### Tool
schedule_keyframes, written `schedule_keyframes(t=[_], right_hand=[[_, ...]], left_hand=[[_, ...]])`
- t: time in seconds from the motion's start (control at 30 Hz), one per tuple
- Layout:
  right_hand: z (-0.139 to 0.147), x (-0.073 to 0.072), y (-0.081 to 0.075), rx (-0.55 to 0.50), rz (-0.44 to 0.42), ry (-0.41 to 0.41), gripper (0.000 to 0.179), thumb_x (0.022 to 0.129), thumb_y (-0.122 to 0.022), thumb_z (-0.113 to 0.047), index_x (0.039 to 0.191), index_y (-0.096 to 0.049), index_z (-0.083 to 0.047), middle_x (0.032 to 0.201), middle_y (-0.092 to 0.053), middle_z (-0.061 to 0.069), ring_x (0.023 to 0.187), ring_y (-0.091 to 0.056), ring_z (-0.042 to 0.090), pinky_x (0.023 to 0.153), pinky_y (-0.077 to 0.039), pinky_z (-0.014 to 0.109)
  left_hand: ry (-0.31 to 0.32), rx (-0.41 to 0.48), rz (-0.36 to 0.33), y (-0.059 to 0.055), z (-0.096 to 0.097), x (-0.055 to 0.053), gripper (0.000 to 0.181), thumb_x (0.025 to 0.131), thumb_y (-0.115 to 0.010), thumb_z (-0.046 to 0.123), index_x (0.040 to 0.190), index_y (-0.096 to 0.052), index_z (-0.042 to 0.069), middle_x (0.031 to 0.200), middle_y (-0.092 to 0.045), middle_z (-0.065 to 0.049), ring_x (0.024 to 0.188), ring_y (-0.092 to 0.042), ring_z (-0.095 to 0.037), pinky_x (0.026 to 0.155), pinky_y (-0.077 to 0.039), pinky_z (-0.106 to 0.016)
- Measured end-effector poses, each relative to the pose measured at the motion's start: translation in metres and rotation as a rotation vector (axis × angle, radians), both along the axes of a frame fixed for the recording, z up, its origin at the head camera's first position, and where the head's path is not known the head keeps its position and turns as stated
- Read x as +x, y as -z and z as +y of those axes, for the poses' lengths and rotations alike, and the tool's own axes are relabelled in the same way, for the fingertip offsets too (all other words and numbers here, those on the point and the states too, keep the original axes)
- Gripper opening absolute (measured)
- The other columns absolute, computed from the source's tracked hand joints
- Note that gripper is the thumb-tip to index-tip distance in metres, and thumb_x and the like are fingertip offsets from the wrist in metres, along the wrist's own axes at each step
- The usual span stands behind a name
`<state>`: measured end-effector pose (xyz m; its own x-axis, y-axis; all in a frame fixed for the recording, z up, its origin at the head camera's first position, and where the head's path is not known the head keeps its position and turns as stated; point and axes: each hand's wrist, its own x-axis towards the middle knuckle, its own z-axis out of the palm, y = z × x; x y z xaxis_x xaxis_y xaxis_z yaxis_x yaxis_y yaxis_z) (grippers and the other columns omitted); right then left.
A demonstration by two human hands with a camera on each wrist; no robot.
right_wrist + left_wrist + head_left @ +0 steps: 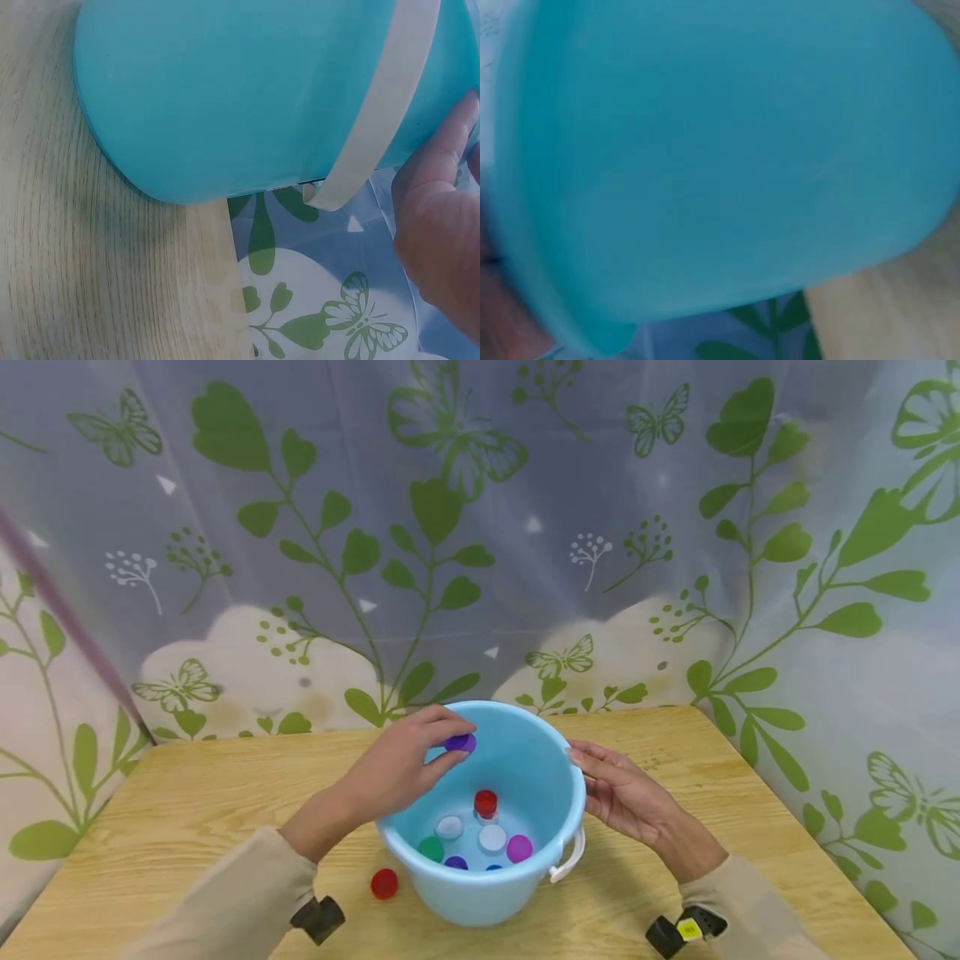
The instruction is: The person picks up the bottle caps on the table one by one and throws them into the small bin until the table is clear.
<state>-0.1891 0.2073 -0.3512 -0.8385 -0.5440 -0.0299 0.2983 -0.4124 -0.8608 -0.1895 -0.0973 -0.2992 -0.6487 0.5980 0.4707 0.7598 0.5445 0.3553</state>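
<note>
A light blue bucket [480, 893] stands upright on the table. My left hand [401, 764] is over its left rim, pinching a purple bottle cap [461, 742] between thumb and fingers. On the bucket's right side, my right hand [626, 789] holds the rim, thumb at the edge and fingers against the outer wall. Inside lie several caps, among them a red cap [486, 802], a white cap [492, 838], a green cap [431, 848] and a magenta cap [519, 848]. The left wrist view is mostly filled by the bucket's wall [742, 150].
Another red cap [384, 883] lies on the wooden table [225, 793], left of the bucket. A white handle [382, 105] hangs down the bucket's outside. Behind the table is a curtain [480, 568] printed with leaves and butterflies.
</note>
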Motion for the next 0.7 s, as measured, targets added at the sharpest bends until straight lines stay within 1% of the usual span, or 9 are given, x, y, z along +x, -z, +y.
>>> schedule_keyframes(t=[0.1, 0.17, 0.4, 0.6, 0.7], right_hand=[[0.0006, 0.0011, 0.0003, 0.005, 0.001, 0.006, 0.027, 0.104, -0.041, -0.010, 0.123, -0.058, -0.008, 0.111, -0.061, 0.008, 0.094, -0.064, 0.016, 0.083, -0.055, 0.029], [0.0011, 0.0014, 0.0001, 0.007, 0.003, 0.009, 0.027, 0.104, -0.041, -0.010, 0.124, -0.058, -0.008, 0.111, -0.061, 0.008, 0.093, -0.064, 0.016, 0.083, -0.055, 0.029], [0.0000, 0.0018, -0.0006, -0.011, -0.007, 0.003, 0.026, 0.103, -0.042, -0.011, 0.124, -0.058, -0.008, 0.110, -0.062, 0.008, 0.093, -0.064, 0.016, 0.083, -0.055, 0.029], [-0.0002, 0.0011, -0.0001, -0.025, -0.009, -0.002, 0.026, 0.103, -0.042, -0.011, 0.124, -0.058, -0.007, 0.110, -0.062, 0.008, 0.093, -0.064, 0.016, 0.083, -0.055, 0.030], [-0.0004, 0.0008, 0.0006, -0.034, -0.008, -0.005, 0.027, 0.104, -0.040, -0.010, 0.124, -0.058, -0.007, 0.110, -0.062, 0.008, 0.093, -0.064, 0.016, 0.083, -0.055, 0.030]], left_hand=[[0.015, -0.040, 0.018, 0.0082, 0.0055, -0.0012, 0.025, 0.088, -0.070, 0.011, 0.113, -0.068, 0.007, 0.108, -0.062, -0.001, 0.099, -0.059, -0.015, 0.088, -0.052, -0.030], [0.024, -0.066, 0.024, 0.0105, 0.0068, -0.0012, 0.024, 0.087, -0.071, 0.010, 0.111, -0.068, 0.008, 0.107, -0.062, 0.000, 0.100, -0.058, -0.014, 0.088, -0.052, -0.029], [0.024, -0.169, -0.050, 0.0073, 0.0074, 0.0030, 0.023, 0.089, -0.069, 0.012, 0.112, -0.068, 0.012, 0.108, -0.061, 0.003, 0.101, -0.058, -0.012, 0.090, -0.051, -0.027], [0.001, -0.201, -0.070, 0.0074, 0.0076, 0.0038, 0.025, 0.090, -0.068, 0.012, 0.115, -0.067, 0.012, 0.110, -0.061, 0.003, 0.101, -0.058, -0.012, 0.089, -0.051, -0.028], [-0.013, -0.223, -0.080, 0.0079, 0.0077, 0.0031, 0.027, 0.089, -0.068, 0.012, 0.117, -0.067, 0.012, 0.114, -0.062, 0.002, 0.106, -0.058, -0.014, 0.093, -0.050, -0.031]])
